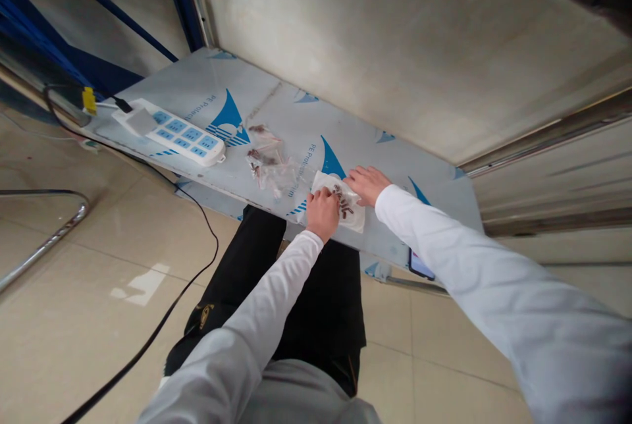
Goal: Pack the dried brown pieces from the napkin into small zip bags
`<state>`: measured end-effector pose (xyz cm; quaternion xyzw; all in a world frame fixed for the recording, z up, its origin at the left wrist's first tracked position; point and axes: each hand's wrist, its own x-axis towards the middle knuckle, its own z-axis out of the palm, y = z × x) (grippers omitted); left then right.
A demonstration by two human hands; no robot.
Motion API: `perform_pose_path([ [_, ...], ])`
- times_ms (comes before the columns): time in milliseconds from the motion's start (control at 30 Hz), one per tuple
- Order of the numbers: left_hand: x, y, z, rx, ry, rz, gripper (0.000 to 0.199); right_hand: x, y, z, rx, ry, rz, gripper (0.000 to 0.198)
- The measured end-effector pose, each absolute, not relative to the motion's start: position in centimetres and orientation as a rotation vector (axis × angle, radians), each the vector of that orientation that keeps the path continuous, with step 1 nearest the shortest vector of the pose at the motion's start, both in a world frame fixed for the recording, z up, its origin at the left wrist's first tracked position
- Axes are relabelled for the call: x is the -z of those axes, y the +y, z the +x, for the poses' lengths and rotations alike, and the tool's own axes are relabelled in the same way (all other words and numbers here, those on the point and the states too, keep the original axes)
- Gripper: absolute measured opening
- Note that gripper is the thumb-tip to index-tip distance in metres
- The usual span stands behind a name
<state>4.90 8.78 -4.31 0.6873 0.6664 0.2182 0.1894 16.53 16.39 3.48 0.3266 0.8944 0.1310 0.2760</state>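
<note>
A small white sheet [356, 221] lies near the front edge of the metal-looking tabletop, with several small dark brown pieces [344, 205] scattered on it. My left hand [323, 214] rests over the sheet's left side, its fingers curled down beside the pieces; whatever is between the fingertips is hidden. On the sheet's upper right edge lies my right hand [369, 185], fingers stretched forward, flat and holding nothing visible. Left of the sheet are several clear zip bags [272, 164], some with similar brown pieces inside.
A white power strip [187, 137] with a plug and cable sits on the left of the tabletop [276, 98]. A phone [421, 265] lies at the front edge by my right forearm. A black cable [197, 272] runs down to the floor. A panel [395, 35] rises behind.
</note>
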Motion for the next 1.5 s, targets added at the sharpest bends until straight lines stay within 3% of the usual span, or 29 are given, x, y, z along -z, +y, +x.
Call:
perform_pose_path([
  [233, 3.2, 6.7, 4.1, -0.819, 1.812, 1.733, 0.019, -3.9, 16.4, 18.4, -0.257, 2.530, 0.983, 0.054],
  [500, 0.7, 0.1, -1.9, -1.130, 1.691, 1.552, 0.017, -4.2, 17.3, 14.0, 0.127, 3.022, 1.055, 0.056],
  [633, 1.4, 0.8, -3.2, -1.155, 1.711, 1.376, 0.019, -3.8, 17.1, 13.1, -0.092, 2.876, 1.078, 0.051],
  [800, 2.4, 4.9, 0.6, -0.876, 1.606, 1.360, 0.024, -4.9, 16.4, 15.5, -0.301, 2.487, 1.054, 0.048],
  [1133, 2.0, 6.2, 4.8, -0.670, 1.615, 1.492, 0.024, -4.4, 16.9, 14.8, -0.350, 2.192, 0.940, 0.035],
  [1500, 1.8, 4.9, 4.5, -0.616, 1.632, 1.543, 0.025, -4.0, 16.3, 14.2, -0.389, 2.142, 0.972, 0.047],
])
